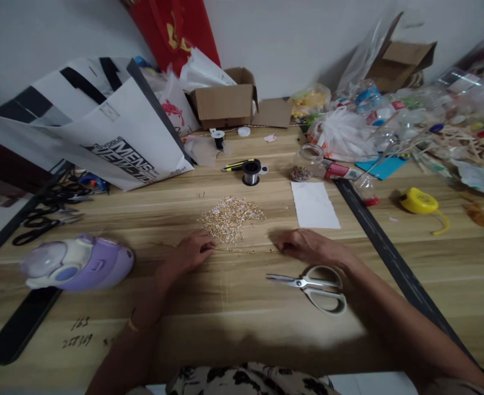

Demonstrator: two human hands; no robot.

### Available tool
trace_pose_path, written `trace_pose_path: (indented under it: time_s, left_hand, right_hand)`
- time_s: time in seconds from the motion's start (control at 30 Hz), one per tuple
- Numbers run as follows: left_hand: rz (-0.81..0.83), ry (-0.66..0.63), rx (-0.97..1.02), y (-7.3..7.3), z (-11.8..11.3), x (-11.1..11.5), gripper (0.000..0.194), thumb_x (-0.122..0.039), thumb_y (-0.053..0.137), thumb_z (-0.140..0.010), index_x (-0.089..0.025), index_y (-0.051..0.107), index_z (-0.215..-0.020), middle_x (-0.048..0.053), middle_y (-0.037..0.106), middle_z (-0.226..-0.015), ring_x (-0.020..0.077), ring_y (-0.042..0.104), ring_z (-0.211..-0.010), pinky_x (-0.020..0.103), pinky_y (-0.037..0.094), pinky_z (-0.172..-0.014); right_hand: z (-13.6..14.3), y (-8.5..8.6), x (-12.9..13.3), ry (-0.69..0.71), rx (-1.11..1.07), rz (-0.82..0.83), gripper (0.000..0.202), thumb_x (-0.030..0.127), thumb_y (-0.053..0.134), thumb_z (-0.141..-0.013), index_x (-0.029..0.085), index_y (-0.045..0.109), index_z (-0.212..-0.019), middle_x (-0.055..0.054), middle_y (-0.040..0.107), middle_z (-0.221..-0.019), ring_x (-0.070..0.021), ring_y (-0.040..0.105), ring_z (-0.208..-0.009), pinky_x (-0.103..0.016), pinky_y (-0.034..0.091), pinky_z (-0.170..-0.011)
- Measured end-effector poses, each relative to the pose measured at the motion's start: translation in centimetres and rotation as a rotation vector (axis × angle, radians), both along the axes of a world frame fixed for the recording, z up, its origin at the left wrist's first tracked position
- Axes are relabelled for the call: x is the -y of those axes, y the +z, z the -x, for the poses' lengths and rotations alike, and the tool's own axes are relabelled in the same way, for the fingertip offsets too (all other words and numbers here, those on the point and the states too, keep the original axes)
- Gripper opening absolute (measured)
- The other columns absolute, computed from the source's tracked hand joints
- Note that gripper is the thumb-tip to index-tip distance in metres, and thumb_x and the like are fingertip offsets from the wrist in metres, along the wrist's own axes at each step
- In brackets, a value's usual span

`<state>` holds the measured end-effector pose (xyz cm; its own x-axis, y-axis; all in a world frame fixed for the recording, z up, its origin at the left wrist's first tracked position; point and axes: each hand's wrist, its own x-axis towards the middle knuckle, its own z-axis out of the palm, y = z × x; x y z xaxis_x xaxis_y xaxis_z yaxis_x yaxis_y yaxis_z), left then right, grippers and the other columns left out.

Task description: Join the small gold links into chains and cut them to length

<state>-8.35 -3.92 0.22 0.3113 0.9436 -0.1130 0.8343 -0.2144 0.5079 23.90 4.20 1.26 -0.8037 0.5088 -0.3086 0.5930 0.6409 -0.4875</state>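
A thin gold beaded chain (245, 252) runs from side to side across the wooden table, just above its surface or lying on it. My left hand (192, 249) pinches it at the left, and a loose end trails out past that hand. At the other end my right hand (301, 245) has its fingers closed on the chain. Right behind the chain lies a heap of small gold and clear beads (231, 219). Scissors with pale handles (326, 291) rest in front of my right hand, blades pointing left.
Behind the beads stand a wire spool (251, 172), a yellow cutter (237, 165) and a jar of beads (303, 164). White paper (315, 205) lies behind my right hand. A purple bottle (81, 263) lies at left, near black scissors (46, 216). A yellow tape measure (418, 201) sits at right.
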Motion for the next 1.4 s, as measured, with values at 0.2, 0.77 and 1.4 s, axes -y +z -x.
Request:
trace_pose_path:
  time_s: [0.2, 0.77, 1.4]
  left_hand:
    - [0.005, -0.015, -0.029, -0.7, 0.0, 0.0, 0.016, -0.017, 0.048, -0.082, -0.018, 0.057, -0.07, 0.001, 0.054, -0.076, 0.016, 0.051, -0.074, 0.027, 0.037, -0.068]
    - [0.098, 0.063, 0.121, 0.1, 2.2, 0.3, 0.021, -0.034, 0.049, -0.083, -0.017, 0.06, -0.078, 0.002, 0.063, -0.076, 0.0153, 0.055, -0.072, 0.026, 0.042, -0.067]
    - [0.062, -0.026, -0.168, 0.0, 0.4, 0.7, 0.017, -0.018, 0.042, -0.084, -0.018, 0.055, -0.072, 0.003, 0.058, -0.076, 0.0183, 0.053, -0.073, 0.03, 0.039, -0.071]
  right_hand:
    - [0.3, 0.2, 0.2, 0.019, 0.012, -0.046, 0.01, 0.014, 0.047, -0.086, 0.017, 0.055, -0.08, -0.002, 0.06, -0.074, -0.0126, 0.05, -0.064, -0.023, 0.032, -0.061]
    - [0.0, 1.7, 0.8, 0.026, -0.095, 0.025, 0.012, 0.017, 0.047, -0.086, 0.015, 0.059, -0.088, -0.004, 0.063, -0.076, -0.0134, 0.053, -0.063, -0.023, 0.036, -0.061]
    - [1.4, -0.9, 0.7, -0.018, -0.022, -0.079, 0.012, 0.021, 0.048, -0.089, 0.018, 0.055, -0.079, -0.002, 0.06, -0.073, -0.0124, 0.05, -0.064, -0.024, 0.029, -0.06]
